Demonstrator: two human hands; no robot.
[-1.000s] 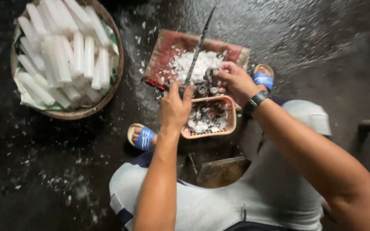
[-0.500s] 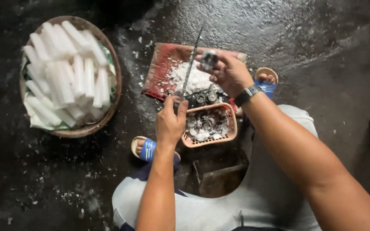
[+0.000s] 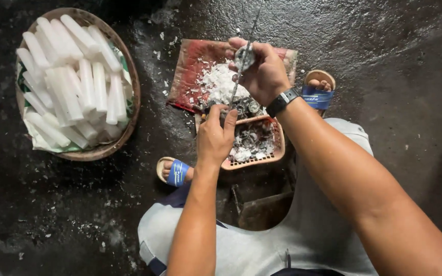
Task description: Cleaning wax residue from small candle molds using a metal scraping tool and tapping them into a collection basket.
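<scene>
While a person squats on a wet, dark floor (image 3: 384, 61), the left hand (image 3: 215, 137) is closed around the handle of a long, thin knife (image 3: 241, 66), its blade rising up and away toward the right hand (image 3: 262, 71). That hand's grip is curled tight around a small grey-and-white piece (image 3: 243, 55), held above a reddish board (image 3: 190, 71) heaped with white shavings (image 3: 220, 84). The blade touches the piece just beside the fingertips, so the piece lies inside the right grip and right against the knife's upper length, well clear of the left grip at the handle.

To do this scraping well, it seems wise to keep the blade steady, turn the piece against the edge, and hold the fingers behind the cutting line, letting the scrapings drop onto the board.

A small orange basket (image 3: 277, 153) of dark and pale bits sits just below the board, between the person's sandalled feet (image 3: 176, 171). To the left, well apart, a round woven basket (image 3: 129, 76) holds many white peeled sticks (image 3: 72, 87).
</scene>
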